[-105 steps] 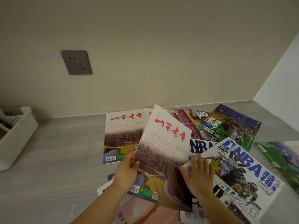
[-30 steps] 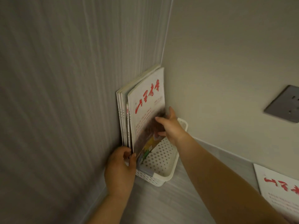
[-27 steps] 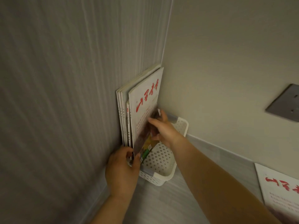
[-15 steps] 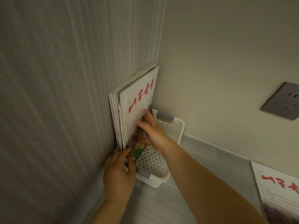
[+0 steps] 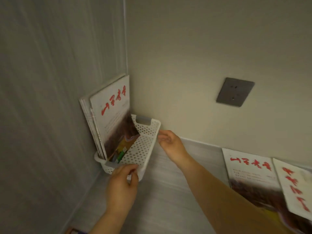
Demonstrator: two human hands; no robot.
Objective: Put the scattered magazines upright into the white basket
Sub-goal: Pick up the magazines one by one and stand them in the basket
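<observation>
several magazines (image 5: 111,115) stand upright in the white basket (image 5: 143,146), leaning on the left wall (image 5: 50,98).
our left hand (image 5: 122,184) curls its fingers (image 5: 133,168) on the basket's near rim; our right hand (image 5: 171,142) hangs loose and empty beside the long rim. we judge the stack needs squaring: steady the basket, press the covers flat to the wall, then fetch the loose magazines (image 5: 249,174) from the surface (image 5: 168,191).

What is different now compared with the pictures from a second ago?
The right hand let go of the red-titled magazine, now standing in the white basket, and drew back beside its right rim. The left hand released it too and grips the basket's near end. The other upright magazines stayed in place.
</observation>
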